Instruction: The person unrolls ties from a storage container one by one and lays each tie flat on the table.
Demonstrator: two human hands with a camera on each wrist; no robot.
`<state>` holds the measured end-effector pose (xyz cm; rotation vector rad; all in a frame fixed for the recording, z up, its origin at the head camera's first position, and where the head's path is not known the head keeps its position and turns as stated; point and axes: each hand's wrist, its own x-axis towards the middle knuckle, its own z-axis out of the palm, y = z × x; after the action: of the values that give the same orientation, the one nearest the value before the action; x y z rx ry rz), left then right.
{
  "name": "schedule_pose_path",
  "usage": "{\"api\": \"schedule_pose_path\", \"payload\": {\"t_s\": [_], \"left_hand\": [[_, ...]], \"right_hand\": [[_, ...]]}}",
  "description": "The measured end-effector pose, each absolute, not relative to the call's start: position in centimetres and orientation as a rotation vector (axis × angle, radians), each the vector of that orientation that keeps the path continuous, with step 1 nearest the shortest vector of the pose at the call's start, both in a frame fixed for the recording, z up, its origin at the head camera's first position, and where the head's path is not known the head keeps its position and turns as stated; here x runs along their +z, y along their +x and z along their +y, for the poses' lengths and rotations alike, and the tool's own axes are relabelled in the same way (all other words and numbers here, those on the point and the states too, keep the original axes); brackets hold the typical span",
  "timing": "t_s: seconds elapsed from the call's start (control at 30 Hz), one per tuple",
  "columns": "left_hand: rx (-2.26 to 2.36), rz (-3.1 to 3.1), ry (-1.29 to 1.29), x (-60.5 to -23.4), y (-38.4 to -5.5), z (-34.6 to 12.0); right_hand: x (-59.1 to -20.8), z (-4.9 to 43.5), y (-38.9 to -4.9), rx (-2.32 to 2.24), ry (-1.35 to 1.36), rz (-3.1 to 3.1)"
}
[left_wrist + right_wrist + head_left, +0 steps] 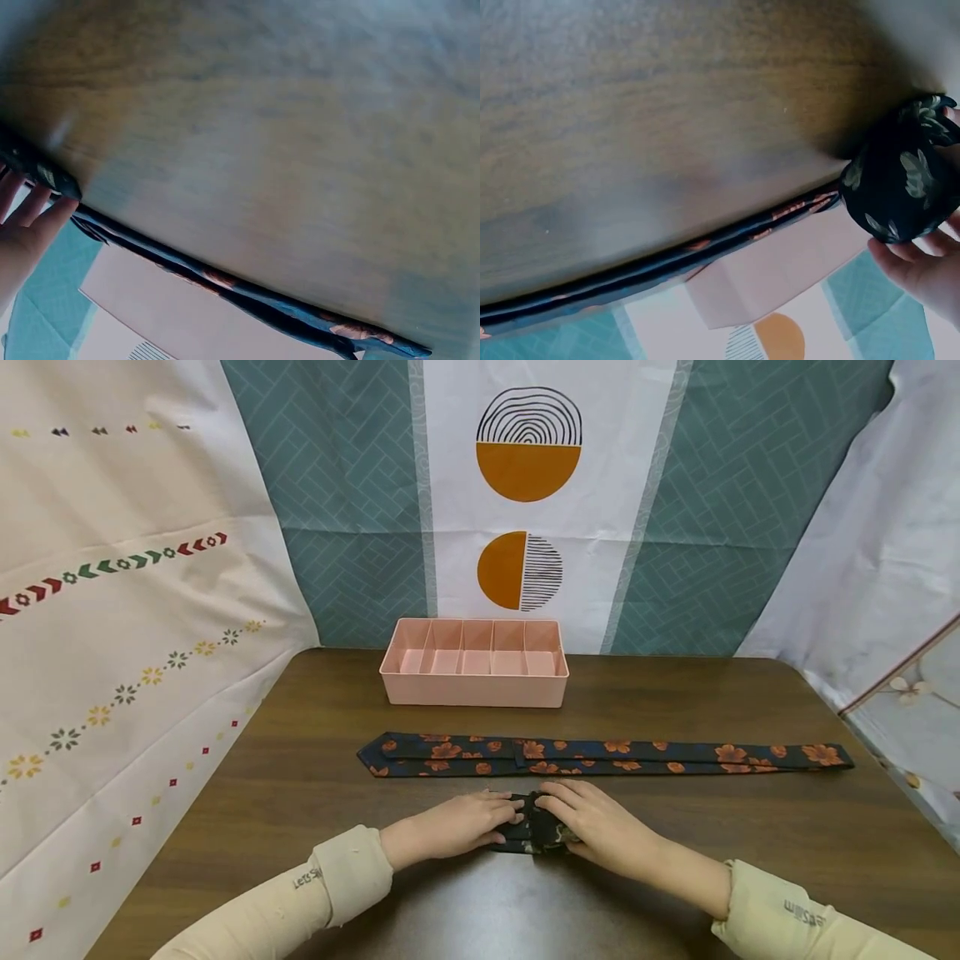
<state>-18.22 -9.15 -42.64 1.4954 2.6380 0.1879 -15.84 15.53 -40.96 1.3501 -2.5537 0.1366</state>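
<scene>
A black necktie [546, 831] with pale leaf motifs lies near the front middle of the tabletop, partly rolled up. My right hand [603, 822] curls round the thick roll. In the right wrist view, the fingers wrap the far side of the rolled tie [896, 184], and part of that hand is cut off by the frame. My left hand [467, 824] rests its extended fingers on the short flat end of the tie. That end [46, 176] appears under the fingertips in the left wrist view.
A dark blue necktie with orange flowers [618, 758] lies folded lengthwise across the brown table [330, 702], just beyond my hands. Behind it stands a pink box [472, 690] divided into several compartments. Patterned curtains [352, 510] hang along the back and sides.
</scene>
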Motion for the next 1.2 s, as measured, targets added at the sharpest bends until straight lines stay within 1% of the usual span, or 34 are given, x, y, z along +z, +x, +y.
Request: {"api": "schedule_pose_path", "payload": {"t_s": [0.4,1.2], "left_hand": [[0.232,2.645,1.466,-42.4,-18.3,-10.1],[0.240,2.611,1.451,-42.1,-18.3,-10.7]], "right_hand": [[-40.8,15.8,-16.1,-0.019,1.389,-2.487],[-40.6,16.6,-16.7,-0.138,1.498,-2.374]]}}
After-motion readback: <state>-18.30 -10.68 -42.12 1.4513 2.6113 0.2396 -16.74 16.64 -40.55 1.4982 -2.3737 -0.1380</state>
